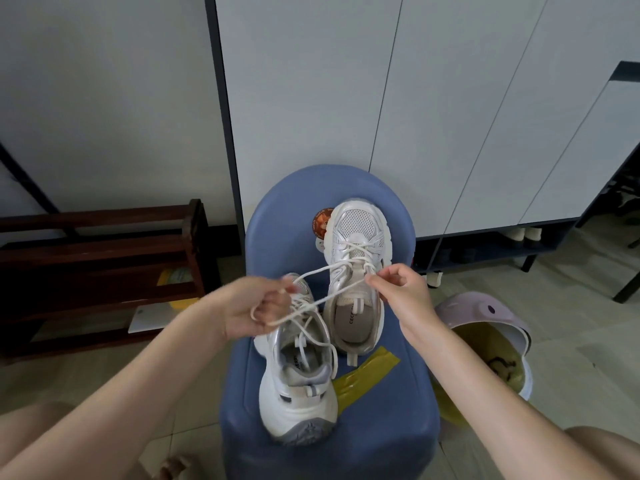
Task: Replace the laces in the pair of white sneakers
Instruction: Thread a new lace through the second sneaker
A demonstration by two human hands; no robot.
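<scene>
I'm in my home entryway: wooden shoe rack point(100, 268) on the tiled floor point(571, 327), white cabinets point(450, 116) with shoes tucked underneath point(523, 234)

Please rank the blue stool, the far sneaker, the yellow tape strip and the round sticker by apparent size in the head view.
1. Blue stool
2. Far sneaker
3. Yellow tape strip
4. Round sticker, partly hidden by the sneaker

The stool lies nearer the camera, yet it clearly dwarfs everything else.

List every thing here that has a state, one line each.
Left hand: grips a bunched white lace.
Right hand: pinches the lace at the far sneaker.
Far sneaker: upright, partly laced.
Near sneaker: upright, laces loose.
Pink bin: lid open.
</scene>
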